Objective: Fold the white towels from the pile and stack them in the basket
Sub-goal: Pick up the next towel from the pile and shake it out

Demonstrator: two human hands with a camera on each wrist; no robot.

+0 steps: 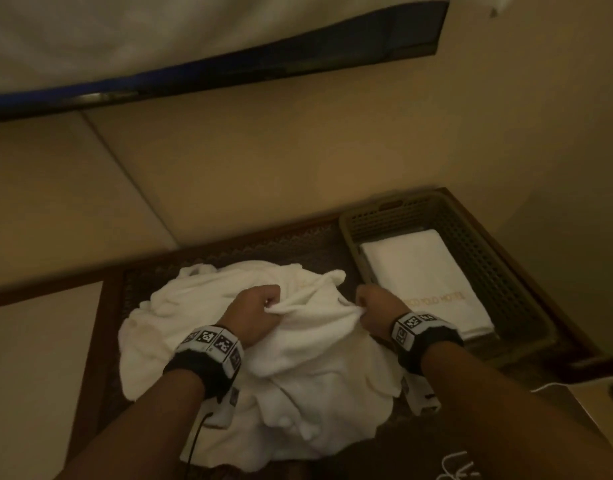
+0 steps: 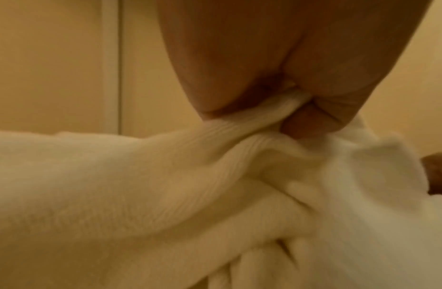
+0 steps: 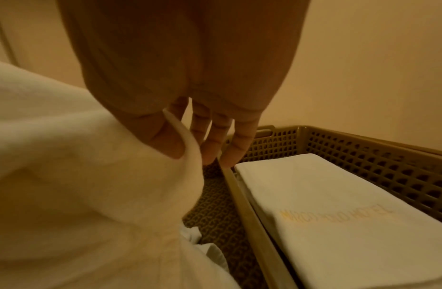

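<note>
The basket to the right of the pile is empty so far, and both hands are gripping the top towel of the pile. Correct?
Not quite. The basket already holds a folded towel with gold lettering, as the head and right wrist views show. The rest stands: the left hand and right hand both grip the top towel of the pile.
</note>
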